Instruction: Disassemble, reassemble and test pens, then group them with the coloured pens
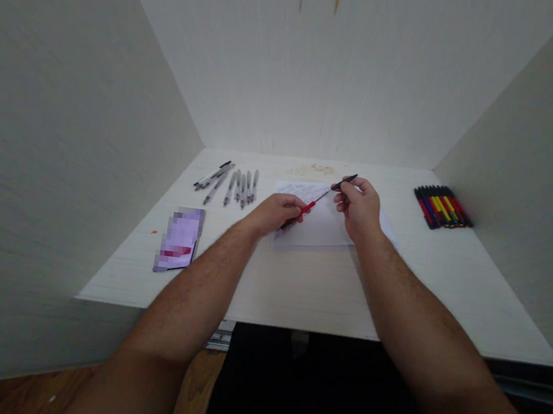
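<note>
Over the white paper [324, 230], my left hand [278, 214] is closed around a red pen barrel [307, 207] with a dark rear end. A thin refill [323, 196] runs from the barrel's upper right end toward the other hand. My right hand [360, 207] pinches a black pen part [344, 182], tilted up to the right. The refill's far end reaches close to this black part; whether they touch I cannot tell. Handwriting shows on the paper's upper left.
Several clear pens [241, 188] lie at the back left of the white table [316, 292]. A phone [180, 239] with a purple screen lies at the left. Several coloured pens with black ends [442, 207] lie in a row at the right. Walls enclose the table's back and sides.
</note>
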`<state>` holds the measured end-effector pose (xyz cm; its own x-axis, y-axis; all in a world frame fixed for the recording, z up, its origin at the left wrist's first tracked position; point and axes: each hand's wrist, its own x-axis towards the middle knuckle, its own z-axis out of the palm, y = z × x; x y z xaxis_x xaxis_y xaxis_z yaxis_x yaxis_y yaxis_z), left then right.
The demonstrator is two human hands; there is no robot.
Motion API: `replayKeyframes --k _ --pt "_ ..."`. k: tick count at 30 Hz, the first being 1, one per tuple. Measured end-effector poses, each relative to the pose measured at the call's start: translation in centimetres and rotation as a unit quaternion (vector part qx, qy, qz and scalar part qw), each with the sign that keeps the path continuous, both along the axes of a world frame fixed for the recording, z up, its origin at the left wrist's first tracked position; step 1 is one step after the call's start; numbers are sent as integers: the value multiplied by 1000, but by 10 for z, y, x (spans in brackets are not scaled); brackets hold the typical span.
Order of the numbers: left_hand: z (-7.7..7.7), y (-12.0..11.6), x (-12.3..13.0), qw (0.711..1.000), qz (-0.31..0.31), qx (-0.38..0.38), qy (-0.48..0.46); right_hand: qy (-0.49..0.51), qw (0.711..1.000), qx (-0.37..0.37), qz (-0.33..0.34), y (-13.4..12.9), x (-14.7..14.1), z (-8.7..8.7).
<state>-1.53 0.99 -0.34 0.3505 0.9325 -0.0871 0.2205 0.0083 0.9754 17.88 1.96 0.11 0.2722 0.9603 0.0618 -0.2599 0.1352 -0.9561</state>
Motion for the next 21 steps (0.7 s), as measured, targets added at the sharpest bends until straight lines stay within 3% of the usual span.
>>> replayKeyframes --k 10,21 --pt "-4 3 -1 1000 -4 0 11 0 1000 0 2 0 1 0" --pt "3 -2 2 1000 -1 1 0 12 1000 -1 4 -1 1 0"
